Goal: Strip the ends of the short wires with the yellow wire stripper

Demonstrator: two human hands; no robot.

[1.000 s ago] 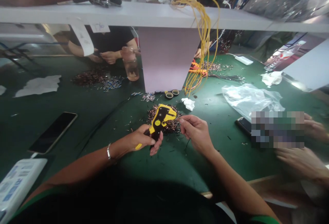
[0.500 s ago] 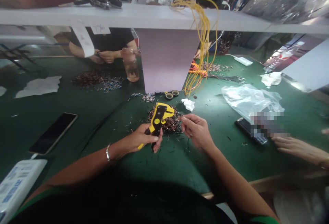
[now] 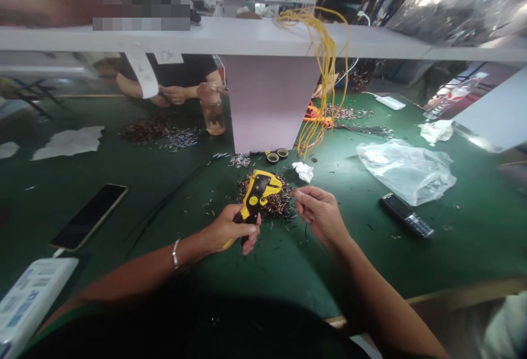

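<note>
My left hand (image 3: 235, 227) is closed around the handles of a yellow and black wire stripper (image 3: 256, 193), whose jaws point right. Beneath the tool lies a pile of short cut wires (image 3: 276, 205) with copper-coloured ends. To the right of the jaws, my right hand (image 3: 319, 211) is pinched at the fingertips on a thin wire (image 3: 292, 192). Its tip faces the stripper, a small distance from the jaws. A thin dark strand (image 3: 306, 231) shows below the right fingers; whether it is the same wire I cannot tell.
A smartphone (image 3: 90, 216) and a white power bank (image 3: 35, 298) lie left. Tape rolls (image 3: 272, 157), crumpled tissue (image 3: 303, 171) and hanging yellow cables (image 3: 325, 73) are ahead. On the right are a keypad phone (image 3: 405, 215) and a plastic bag (image 3: 407, 169). A co-worker's hands (image 3: 173, 95) are across the table.
Another person's hand at the right has left the keypad phone and gone out of view. The view has shifted slightly. My hands keep nearly the same pose around the stripper and wire.
</note>
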